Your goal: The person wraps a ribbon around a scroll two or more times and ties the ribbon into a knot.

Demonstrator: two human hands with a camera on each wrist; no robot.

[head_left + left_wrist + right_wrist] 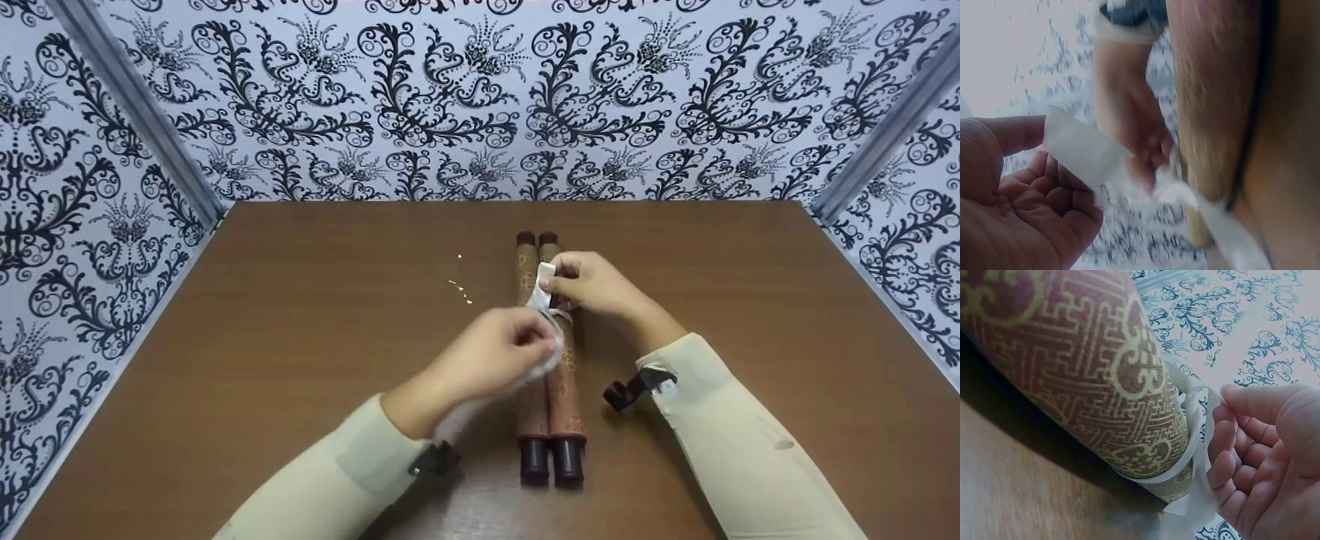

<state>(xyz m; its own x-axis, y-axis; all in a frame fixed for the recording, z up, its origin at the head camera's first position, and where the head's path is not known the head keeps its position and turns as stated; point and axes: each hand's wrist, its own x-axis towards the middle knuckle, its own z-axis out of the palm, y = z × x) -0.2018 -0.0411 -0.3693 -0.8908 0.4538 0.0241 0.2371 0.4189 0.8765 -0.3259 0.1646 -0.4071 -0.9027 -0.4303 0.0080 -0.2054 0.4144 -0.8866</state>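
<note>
Two rolled scrolls point(566, 401) lie side by side on the table, reddish brown with gold patterning and dark knobs point(568, 461) at their ends. A white ribbon point(546, 274) goes round them, its band point(1159, 478) close against the patterned cloth in the right wrist view. My left hand point(487, 349) pinches one ribbon end point(1086, 149) between thumb and fingers, just above the rolls. Slightly farther off, my right hand point(600, 285) pinches another part of the ribbon at the rolls' right side. Its fingers point(1224, 467) are curled beside the ribbon.
Small white bits point(460, 289) are scattered on the brown wooden table point(337, 262), left of the scrolls. White walls point(480, 97) with black scrollwork enclose the back and both sides. A dark wrist camera point(622, 394) juts from the right sleeve.
</note>
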